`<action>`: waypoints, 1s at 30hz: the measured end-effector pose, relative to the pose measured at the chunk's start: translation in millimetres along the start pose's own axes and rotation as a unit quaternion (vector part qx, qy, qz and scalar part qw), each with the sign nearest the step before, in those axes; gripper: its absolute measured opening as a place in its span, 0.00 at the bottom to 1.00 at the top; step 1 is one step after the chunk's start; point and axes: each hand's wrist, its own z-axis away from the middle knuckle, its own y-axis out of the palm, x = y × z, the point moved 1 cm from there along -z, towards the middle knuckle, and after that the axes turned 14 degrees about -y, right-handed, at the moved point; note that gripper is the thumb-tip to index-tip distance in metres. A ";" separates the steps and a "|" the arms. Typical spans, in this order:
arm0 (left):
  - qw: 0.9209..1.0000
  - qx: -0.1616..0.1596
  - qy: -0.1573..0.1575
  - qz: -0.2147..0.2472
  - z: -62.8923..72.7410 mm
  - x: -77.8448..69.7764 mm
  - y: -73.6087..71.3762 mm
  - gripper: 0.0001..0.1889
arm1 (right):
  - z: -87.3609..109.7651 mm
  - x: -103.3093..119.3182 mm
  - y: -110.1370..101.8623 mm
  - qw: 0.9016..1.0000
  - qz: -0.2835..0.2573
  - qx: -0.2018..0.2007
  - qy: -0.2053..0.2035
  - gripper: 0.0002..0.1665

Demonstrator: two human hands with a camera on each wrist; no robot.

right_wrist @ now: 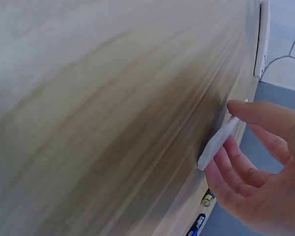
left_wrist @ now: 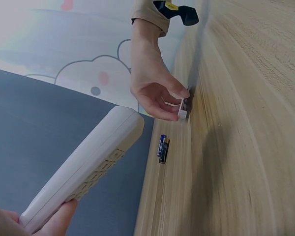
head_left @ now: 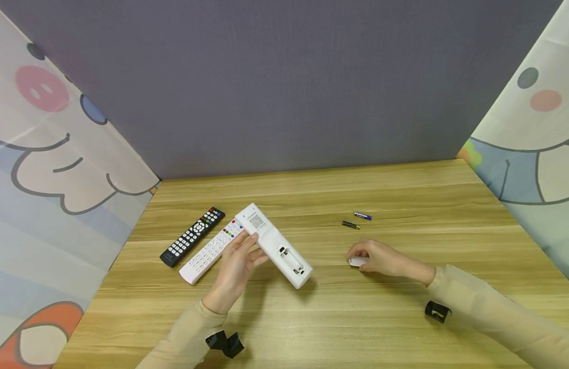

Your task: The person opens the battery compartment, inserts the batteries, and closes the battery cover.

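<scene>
My left hand (head_left: 236, 264) grips a white remote control (head_left: 272, 241), holding it above the table with its back turned up. The battery compartment (head_left: 292, 260) in that back is uncovered, and no batteries show inside. To the right, my right hand (head_left: 379, 257) pinches a small white battery cover (head_left: 358, 261) between thumb and fingers, low at the tabletop; in the right wrist view the cover (right_wrist: 219, 142) is tilted on its edge. Beyond that hand lie two batteries, a black one (head_left: 351, 225) and a blue-and-silver one (head_left: 363, 216).
A black remote (head_left: 192, 237) and a second white remote (head_left: 210, 251) lie face up side by side on the left of the wooden table (head_left: 358, 328). A grey panel (head_left: 303, 92) stands along the back edge. Printed cloths (head_left: 538, 102) hang at both sides.
</scene>
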 end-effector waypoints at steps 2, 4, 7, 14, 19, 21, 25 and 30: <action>1.000 -0.001 0.001 -0.001 -0.1 0.3 -0.2 0.20 | -0.4 -0.4 -0.3 1.000 -0.001 0.002 -0.001 0.17; 1.000 -0.001 0.001 0.000 0.0 0.4 0.0 0.20 | -0.7 -1.3 -1.0 1.000 -0.005 0.003 -0.001 0.16; 1.000 0.000 0.001 0.004 0.0 0.8 0.1 0.20 | -1.6 -3.5 -3.6 1.000 -0.027 0.006 0.004 0.15; 1.000 0.008 0.006 0.007 -0.1 1.3 0.6 0.20 | -6.9 -11.8 -15.4 0.998 -0.068 -0.010 -0.006 0.16; 1.000 0.005 0.002 0.006 0.0 2.1 0.3 0.20 | -12.9 -16.4 -23.5 0.998 -0.056 -0.027 -0.011 0.16; 1.000 0.003 -0.001 0.008 0.2 2.3 0.3 0.19 | -15.3 -18.1 -26.3 0.998 -0.050 -0.034 -0.012 0.16; 1.000 -0.003 -0.006 0.013 0.4 2.7 0.8 0.18 | -19.8 -23.6 -31.5 0.997 -0.050 -0.051 0.000 0.15; 1.000 -0.008 -0.006 0.015 0.0 2.4 1.5 0.18 | -27.8 -28.3 -37.6 0.996 -0.047 -0.068 0.020 0.16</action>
